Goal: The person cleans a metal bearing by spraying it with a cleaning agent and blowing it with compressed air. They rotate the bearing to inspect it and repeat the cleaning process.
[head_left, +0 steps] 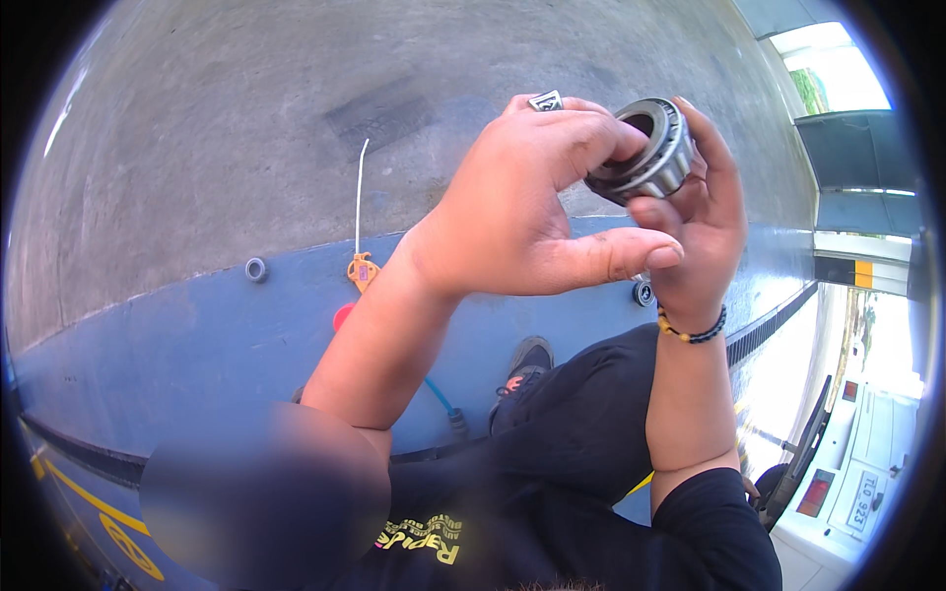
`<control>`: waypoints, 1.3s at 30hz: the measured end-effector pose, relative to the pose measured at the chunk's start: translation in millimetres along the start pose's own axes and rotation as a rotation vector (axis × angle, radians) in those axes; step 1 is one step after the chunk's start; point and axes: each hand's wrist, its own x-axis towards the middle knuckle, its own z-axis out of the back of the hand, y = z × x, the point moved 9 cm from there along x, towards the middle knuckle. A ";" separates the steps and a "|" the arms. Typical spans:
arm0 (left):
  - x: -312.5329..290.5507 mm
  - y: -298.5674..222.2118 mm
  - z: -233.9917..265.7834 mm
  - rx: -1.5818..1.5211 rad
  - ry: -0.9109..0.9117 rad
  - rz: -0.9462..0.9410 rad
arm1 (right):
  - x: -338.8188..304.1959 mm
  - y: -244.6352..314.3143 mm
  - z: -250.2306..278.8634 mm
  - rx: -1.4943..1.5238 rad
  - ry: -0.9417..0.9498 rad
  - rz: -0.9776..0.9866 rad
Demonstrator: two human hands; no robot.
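Note:
A metal tapered roller bearing is up in front of me, tilted, its rollers showing along the near right side. My right hand grips it from the right, fingers curled around its outer side and thumb underneath. On the other side, my left hand has its index finger at the bore and its other fingers bent behind, partly hidden. The left thumb stretches away below the bearing, not touching it. A ring sits on a left finger, and a beaded bracelet circles my right wrist.
On the blue-painted floor strip lie a small grey ring, an orange tool with a white rod, a red round piece and another bearing-like ring. My shoe is near. A white vehicle stands at right.

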 end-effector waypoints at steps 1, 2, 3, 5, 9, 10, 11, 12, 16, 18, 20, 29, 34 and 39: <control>-1.2 3.8 -0.5 -0.015 0.011 -0.002 | -1.0 4.7 -1.4 -0.140 0.006 0.078; -2.2 6.0 -1.7 -0.030 0.023 -0.005 | -2.8 8.3 -3.9 -0.281 0.013 0.156; -2.3 5.5 -1.4 -0.001 0.009 -0.012 | -5.1 12.1 -7.4 -0.426 0.018 0.233; -1.6 3.1 -0.6 0.058 -0.019 -0.027 | -5.3 0.3 -1.5 -0.236 -0.049 0.120; -1.5 -6.2 -6.1 0.196 0.007 -0.104 | -15.0 -45.4 -11.7 0.543 -0.114 -0.491; -2.5 -8.8 -9.5 0.201 0.024 -0.105 | -19.0 -49.8 -13.7 0.740 -0.076 -0.617; -1.9 -8.6 -9.7 0.190 0.036 -0.096 | -17.9 -48.2 -14.3 0.746 -0.065 -0.609; -1.7 -8.0 -10.2 0.178 0.047 -0.086 | -17.0 -47.0 -14.7 0.751 -0.056 -0.601; -4.1 14.4 -13.9 -0.089 0.058 0.111 | -6.6 -10.5 4.0 -0.137 -0.121 -0.125; -2.7 16.6 -13.1 -0.095 0.081 0.140 | -11.1 0.5 -6.3 -0.509 -0.038 0.166; 0.6 16.8 -15.6 -0.095 0.057 0.128 | -11.5 5.0 -5.5 -0.590 -0.062 0.231; -9.7 37.4 -24.3 -0.261 -0.068 0.141 | -26.1 -81.3 -2.1 0.509 -0.235 -0.727; -33.8 71.8 -20.7 -0.679 -0.344 0.628 | 2.3 -18.4 -19.4 -0.870 0.051 0.007; -29.3 61.1 -14.5 -0.624 -0.265 0.561 | -5.9 -41.1 -1.4 -0.910 0.056 0.029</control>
